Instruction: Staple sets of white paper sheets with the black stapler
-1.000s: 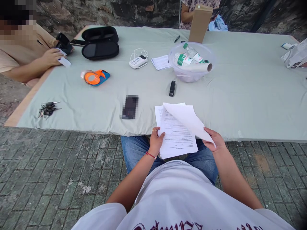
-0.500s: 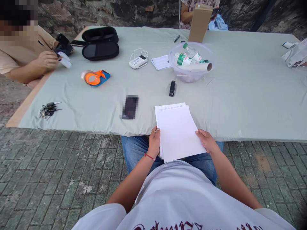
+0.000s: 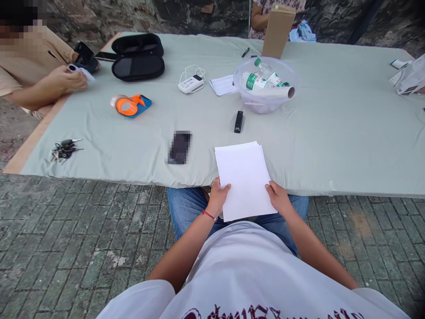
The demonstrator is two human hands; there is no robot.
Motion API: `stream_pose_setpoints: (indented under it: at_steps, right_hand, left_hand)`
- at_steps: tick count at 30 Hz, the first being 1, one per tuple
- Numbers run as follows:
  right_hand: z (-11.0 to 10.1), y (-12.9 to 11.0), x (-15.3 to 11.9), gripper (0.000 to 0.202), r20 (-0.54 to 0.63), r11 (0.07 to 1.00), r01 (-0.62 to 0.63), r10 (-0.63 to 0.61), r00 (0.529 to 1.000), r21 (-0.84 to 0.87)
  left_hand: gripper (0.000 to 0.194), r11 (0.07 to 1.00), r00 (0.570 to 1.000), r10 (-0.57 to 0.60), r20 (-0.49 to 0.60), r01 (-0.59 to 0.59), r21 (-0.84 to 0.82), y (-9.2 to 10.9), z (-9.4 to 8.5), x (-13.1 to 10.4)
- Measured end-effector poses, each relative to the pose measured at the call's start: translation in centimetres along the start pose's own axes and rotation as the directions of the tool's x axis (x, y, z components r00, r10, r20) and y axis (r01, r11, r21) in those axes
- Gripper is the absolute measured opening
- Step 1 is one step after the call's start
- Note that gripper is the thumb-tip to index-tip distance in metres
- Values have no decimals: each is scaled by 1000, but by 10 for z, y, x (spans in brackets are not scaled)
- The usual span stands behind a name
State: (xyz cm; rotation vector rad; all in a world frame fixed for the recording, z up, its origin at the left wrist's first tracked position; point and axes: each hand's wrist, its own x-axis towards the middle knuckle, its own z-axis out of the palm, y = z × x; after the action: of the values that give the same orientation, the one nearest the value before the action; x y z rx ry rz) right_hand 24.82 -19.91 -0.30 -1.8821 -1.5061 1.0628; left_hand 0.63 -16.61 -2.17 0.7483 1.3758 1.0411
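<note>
A stack of white paper sheets [image 3: 246,181] lies partly over the table's front edge, above my lap. My left hand [image 3: 218,195] grips its left side, thumb on top and fingers underneath. On the opposite side my right hand [image 3: 278,197] pinches the stack the same way. The sheets nearly line up, with a lower one peeking out at the far edge. Just beyond the paper is a black stapler [image 3: 238,122]. To the left a phone [image 3: 179,147], blurred out, lies on the cloth.
The cloth-covered table [image 3: 332,133] also bears keys [image 3: 65,149], an orange tape dispenser [image 3: 131,106], an open black case [image 3: 138,66], a white device with a cable [image 3: 191,83], and a plastic basin [image 3: 262,104] with bottles. One person [image 3: 43,71] sits at left, another behind a cardboard box [image 3: 278,31].
The sheets have come closer into line, and the top one has shifted left. My right hand has moved inward with it; my left thumb now reaches further over the paper.
</note>
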Motion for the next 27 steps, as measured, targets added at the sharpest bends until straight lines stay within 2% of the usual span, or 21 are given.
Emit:
stream_pose_setpoints:
  at_steps: [3,6,9,12,14,17,21,23,27]
  right_hand:
    - [-2,2,3,29,-107,993,55,-65,992,-101]
    - [-9,6,8,46,-206,999,47,-49,977,-12]
    - [-21,6,15,64,-154,966,38,2,988,258]
    - [-38,-2,29,63,-27,870,59,-52,998,489]
    - [-51,-14,41,53,14,827,63,-86,996,559]
    - [-72,-42,59,45,-62,813,161,-153,986,560]
    - [-97,-83,78,45,-116,773,340,-331,936,535]
    - [-102,-93,87,49,-75,783,372,-389,918,499]
    - [-95,-90,104,60,56,823,346,-412,909,450]
  left_hand:
    - [35,996,997,54,50,-58,62,8,-1,-4]
    - [37,983,978,159,132,-170,74,22,-4,-9]
    - [35,951,940,257,224,-287,114,42,-6,-10]
    - [34,906,897,350,270,-397,145,66,-4,-4]
    - [35,886,873,390,291,-442,139,85,0,6]
    - [39,864,841,447,306,-495,97,116,7,27]
    - [56,781,738,596,317,-625,-12,150,13,58]
    - [63,797,734,581,352,-601,-64,155,13,71]
    - [64,891,781,434,450,-444,-90,143,9,85]
